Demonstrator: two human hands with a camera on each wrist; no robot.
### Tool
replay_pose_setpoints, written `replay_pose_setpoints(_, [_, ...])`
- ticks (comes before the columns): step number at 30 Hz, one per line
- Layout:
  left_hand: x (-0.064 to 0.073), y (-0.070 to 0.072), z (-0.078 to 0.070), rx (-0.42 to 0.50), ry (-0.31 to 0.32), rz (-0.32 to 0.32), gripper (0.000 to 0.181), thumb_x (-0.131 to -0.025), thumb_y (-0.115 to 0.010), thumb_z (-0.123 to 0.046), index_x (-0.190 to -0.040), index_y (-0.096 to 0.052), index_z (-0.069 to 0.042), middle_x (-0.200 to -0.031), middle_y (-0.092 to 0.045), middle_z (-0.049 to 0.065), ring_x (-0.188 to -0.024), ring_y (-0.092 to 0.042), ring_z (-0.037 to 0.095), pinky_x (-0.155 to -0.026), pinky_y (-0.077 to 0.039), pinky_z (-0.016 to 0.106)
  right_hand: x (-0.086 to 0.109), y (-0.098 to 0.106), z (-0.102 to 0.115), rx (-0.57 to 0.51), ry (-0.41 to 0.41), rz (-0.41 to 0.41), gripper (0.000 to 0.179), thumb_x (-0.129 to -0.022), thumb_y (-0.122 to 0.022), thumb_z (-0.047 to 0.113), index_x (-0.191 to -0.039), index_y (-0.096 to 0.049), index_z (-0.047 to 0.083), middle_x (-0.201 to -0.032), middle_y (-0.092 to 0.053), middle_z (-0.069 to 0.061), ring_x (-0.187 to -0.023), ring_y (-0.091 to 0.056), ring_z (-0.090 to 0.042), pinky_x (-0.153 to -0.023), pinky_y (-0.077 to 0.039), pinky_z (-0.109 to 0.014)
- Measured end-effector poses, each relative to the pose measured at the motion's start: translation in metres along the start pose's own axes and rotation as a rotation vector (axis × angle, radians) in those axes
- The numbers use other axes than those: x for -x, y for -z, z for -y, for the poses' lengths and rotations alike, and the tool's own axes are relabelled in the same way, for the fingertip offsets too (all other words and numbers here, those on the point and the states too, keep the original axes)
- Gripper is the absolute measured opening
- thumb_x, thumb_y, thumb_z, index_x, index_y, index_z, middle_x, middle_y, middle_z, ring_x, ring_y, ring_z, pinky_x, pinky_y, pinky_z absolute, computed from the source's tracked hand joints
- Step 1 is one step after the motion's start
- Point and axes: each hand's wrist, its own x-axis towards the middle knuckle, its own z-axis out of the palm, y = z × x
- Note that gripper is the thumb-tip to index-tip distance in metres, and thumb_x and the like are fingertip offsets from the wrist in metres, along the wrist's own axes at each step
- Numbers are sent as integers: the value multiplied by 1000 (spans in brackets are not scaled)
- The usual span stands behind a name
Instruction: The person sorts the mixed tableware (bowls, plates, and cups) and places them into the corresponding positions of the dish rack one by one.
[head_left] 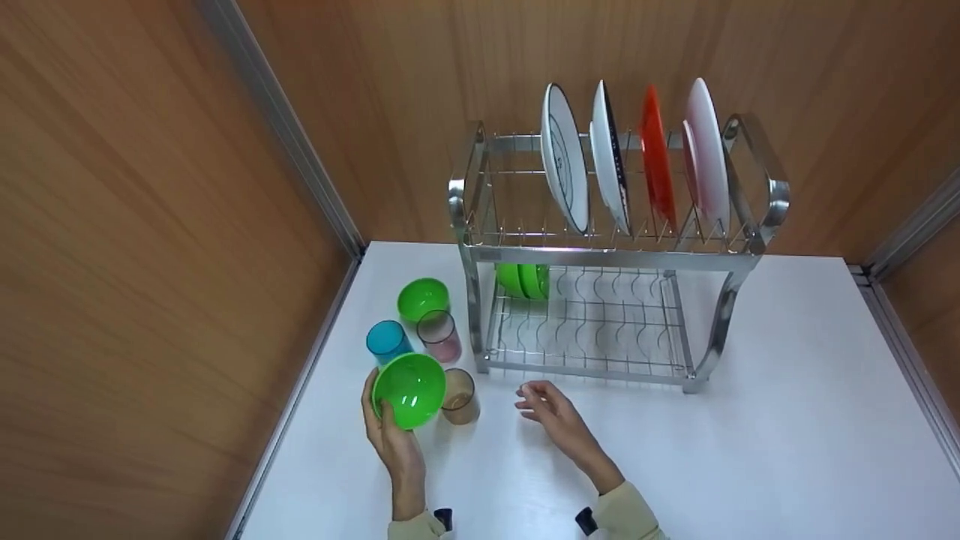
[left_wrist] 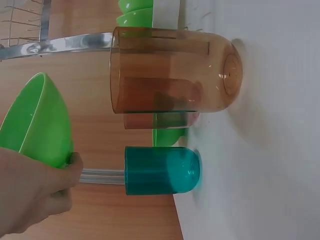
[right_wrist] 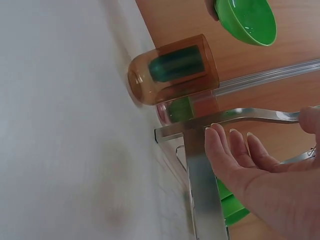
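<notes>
A green bowl [head_left: 411, 390] is gripped at its side by my left hand [head_left: 392, 442], thumb at the rim and fingers underneath. In the left wrist view the held bowl [left_wrist: 42, 125] is tilted and raised off the table. My right hand [head_left: 559, 420] hovers in front of the dish rack [head_left: 585, 369], its fingers loosely bent around nothing. Close to the held bowl stand a blue glass [head_left: 387, 341], an amber glass [head_left: 460, 397] and a pinkish glass [head_left: 440, 337]. Another green bowl [head_left: 423, 298] sits behind them.
On the rack's upper tier several plates stand upright, among them a red plate [head_left: 657, 157] and a pink plate [head_left: 709, 154]. Green bowls [head_left: 523, 280] lean at the left of the lower tier. Wooden panels [head_left: 405, 112] border the white table [head_left: 795, 420] at the back and sides.
</notes>
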Motion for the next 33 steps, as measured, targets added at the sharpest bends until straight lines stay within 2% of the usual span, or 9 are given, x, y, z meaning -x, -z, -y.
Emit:
replay_pose_setpoints(2, [3,-4,-1,-15,-31,13,44,-113,-28,-15,-156,-34,-5,-148,-43,0,-141,-39,23,-107,-45,23,-3,-4,4,-8,-2,9,43,-111,-47,29,-138,-48,-5,-135,-57,-20,-126,-60,-38,-107,-49,-42])
replay_pose_setpoints(6, [11,-13,-3,-107,-75,30,42,-112,-29,-11,-152,-39,-1,-145,-50,-2,-137,-44,13,-109,-42,23,-9,-10,12,-10,-1,25,44,-112,-45,29,-140,-47,-5,-137,-56,-22,-126,-59,-38,-108,-49,-41])
replay_pose_setpoints(12, [23,-26,-4,-205,-147,110,40,-111,-31,-5,-148,-43,2,-147,-51,12,-134,-44,3,-111,-38,21,-15,-16,20,-32,6,45,48,-113,-41,33,-142,-47,-5,-138,-57,-21,-127,-59,-37,-109,-48,-41])
replay_pose_setpoints(14, [26,-30,-4,-226,-170,140,39,-111,-32,-5,-147,-45,3,-145,-52,13,-133,-45,2,-110,-38,21,-17,-18,22,-37,9,53,51,-113,-39,35,-143,-46,-6,-138,-57,-22,-127,-59,-38,-109,-48,-42])
replay_pose_setpoints(17, [32,-34,-3,-234,-208,185,36,-110,-35,-2,-143,-49,2,-142,-54,9,-132,-46,3,-111,-37,20,-19,-20,26,-50,8,71,56,-114,-34,38,-144,-45,-8,-139,-56,-24,-127,-59,-38,-108,-48,-42])
replay_pose_setpoints(20, [36,-39,-1,-237,-243,231,36,-108,-36,2,-140,-53,2,-142,-53,14,-134,-46,4,-114,-35,21,-21,-21,31,-70,11,95,60,-114,-29,39,-145,-44,-10,-140,-55,-25,-128,-59,-37,-108,-48,-42])
replay_pose_setpoints(23, [40,-42,1,-249,-250,264,38,-106,-37,5,-138,-57,-1,-143,-51,20,-135,-45,5,-114,-33,21,-23,-22,35,-87,10,127,62,-114,-25,42,-145,-46,-7,-140,-57,-21,-131,-58,-35,-109,-48,-42])
replay_pose_setpoints(27, [44,-46,4,-284,-259,306,41,-104,-39,7,-136,-61,-7,-144,-51,15,-135,-45,7,-114,-33,22,-23,-20,38,-142,-24,189,67,-113,-22,49,-145,-47,-4,-135,-60,-16,-133,-57,-32,-109,-47,-42])
replay_pose_setpoints(33, [43,-49,6,-312,-371,377,46,-100,-41,12,-131,-66,-9,-140,-52,15,-134,-44,16,-114,-35,27,-22,-15,40,-259,-74,275,73,-111,-24,53,-151,-39,-6,-135,-58,-15,-129,-59,-30,-108,-48,-44])
